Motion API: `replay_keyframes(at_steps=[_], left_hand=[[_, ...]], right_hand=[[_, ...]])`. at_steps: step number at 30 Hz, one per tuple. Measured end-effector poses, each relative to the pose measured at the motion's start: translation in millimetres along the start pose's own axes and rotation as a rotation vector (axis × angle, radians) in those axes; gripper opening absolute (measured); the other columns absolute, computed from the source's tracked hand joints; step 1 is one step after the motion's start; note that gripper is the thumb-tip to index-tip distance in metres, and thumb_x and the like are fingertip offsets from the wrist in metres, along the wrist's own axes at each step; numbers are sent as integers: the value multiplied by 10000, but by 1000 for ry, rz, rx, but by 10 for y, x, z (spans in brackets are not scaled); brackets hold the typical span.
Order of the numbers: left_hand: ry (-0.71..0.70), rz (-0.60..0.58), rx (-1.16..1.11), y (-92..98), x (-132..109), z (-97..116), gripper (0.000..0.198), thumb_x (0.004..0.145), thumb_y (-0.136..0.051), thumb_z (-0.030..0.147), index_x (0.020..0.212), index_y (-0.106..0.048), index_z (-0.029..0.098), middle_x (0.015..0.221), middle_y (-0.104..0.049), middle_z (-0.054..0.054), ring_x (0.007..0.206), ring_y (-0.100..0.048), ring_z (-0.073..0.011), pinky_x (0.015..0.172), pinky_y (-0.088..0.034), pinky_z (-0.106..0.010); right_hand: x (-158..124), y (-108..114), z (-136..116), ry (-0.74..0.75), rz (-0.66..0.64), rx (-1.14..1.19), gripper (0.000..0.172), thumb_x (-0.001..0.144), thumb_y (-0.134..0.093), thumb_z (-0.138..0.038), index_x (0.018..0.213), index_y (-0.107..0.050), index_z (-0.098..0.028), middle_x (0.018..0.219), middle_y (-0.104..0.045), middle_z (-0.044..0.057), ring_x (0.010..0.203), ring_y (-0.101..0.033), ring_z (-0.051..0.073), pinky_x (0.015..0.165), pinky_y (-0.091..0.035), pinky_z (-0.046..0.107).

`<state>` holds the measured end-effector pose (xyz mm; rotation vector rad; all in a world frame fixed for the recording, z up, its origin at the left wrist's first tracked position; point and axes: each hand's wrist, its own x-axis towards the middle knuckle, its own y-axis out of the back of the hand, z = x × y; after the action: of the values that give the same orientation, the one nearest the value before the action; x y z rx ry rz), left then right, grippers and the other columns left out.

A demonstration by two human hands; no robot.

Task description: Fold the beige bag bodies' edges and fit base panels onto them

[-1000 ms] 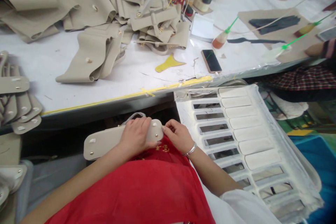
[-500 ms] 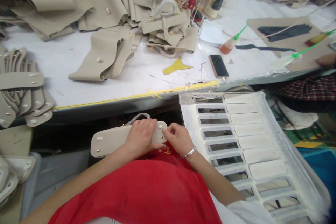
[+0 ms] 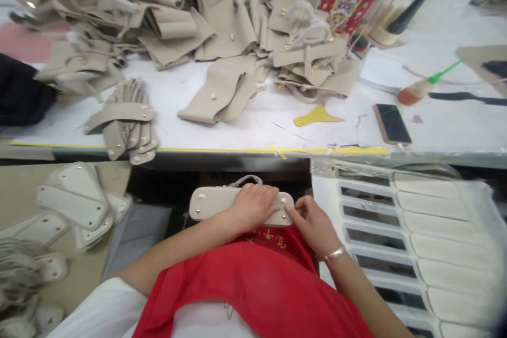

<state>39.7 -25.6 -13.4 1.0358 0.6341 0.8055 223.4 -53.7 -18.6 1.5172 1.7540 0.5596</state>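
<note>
A long beige panel with rounded ends (image 3: 216,202) lies across my lap, against the red apron (image 3: 253,280). It has metal studs and small white tabs near both ends, and a wrapped handle shows behind it. My left hand (image 3: 255,204) rests over the panel right of its middle, fingers together along its top, holding it. At the panel's right end my right hand (image 3: 311,222) is closed in a pinch, thumb and forefinger touching the edge beside the stud and tab. Whether something small is between those fingertips is too small to tell.
The white table (image 3: 166,127) holds beige bag pieces (image 3: 225,87), stacked strips (image 3: 129,121), a yellow scrap (image 3: 317,116), a phone (image 3: 392,123) and a glue bottle (image 3: 415,90). A slotted rack (image 3: 404,222) stands right; white-backed panels (image 3: 71,206) lie left.
The view has turned left, so everything sits further right and more panels show at the left. Both hands stay on the panel in much the same grip.
</note>
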Motion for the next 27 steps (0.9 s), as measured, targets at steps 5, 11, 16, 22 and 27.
replay_keyframes(at_steps=[5,11,16,22,27], left_hand=[[159,185,31,222,-421,-461,539,838,-451,504,1245,-442,151,1231,-552,-111,1131,-486,-238,1042,-243,-460],[289,237,-90,361,-851,-1036,390,900,-350,418,1126,-545,166,1057,-621,-70,980,-549,-178,872,-423,-314],[229,79,65,217,-786,-1006,417,899,-302,475,992,-609,209,924,-610,-56,865,-543,-194,759,-423,-325],[225,66,80,185,-803,-1037,453,895,-274,512,966,-613,222,906,-604,-45,844,-536,-183,730,-407,-300],[223,90,44,165,-840,-1053,450,895,-283,511,958,-625,225,918,-616,-40,869,-542,-175,755,-407,-283]], right_hand=[[107,48,-263,383,155,-270,387,830,-460,-409,1110,-469,-142,1087,-556,150,1004,-528,251,878,-422,398],[335,-322,-792,623,-11,-512,415,869,-405,-435,1146,-516,-146,1103,-581,146,1018,-518,269,909,-357,415],[470,-513,-863,496,-246,-703,512,883,-242,-561,997,-563,-179,865,-626,110,801,-582,250,681,-395,360],[448,-496,-853,448,-268,-712,522,876,-239,-585,905,-573,-184,870,-630,112,832,-584,244,673,-392,338],[423,-519,-869,432,-270,-703,522,880,-241,-580,919,-587,-192,893,-635,112,854,-580,243,698,-395,336]])
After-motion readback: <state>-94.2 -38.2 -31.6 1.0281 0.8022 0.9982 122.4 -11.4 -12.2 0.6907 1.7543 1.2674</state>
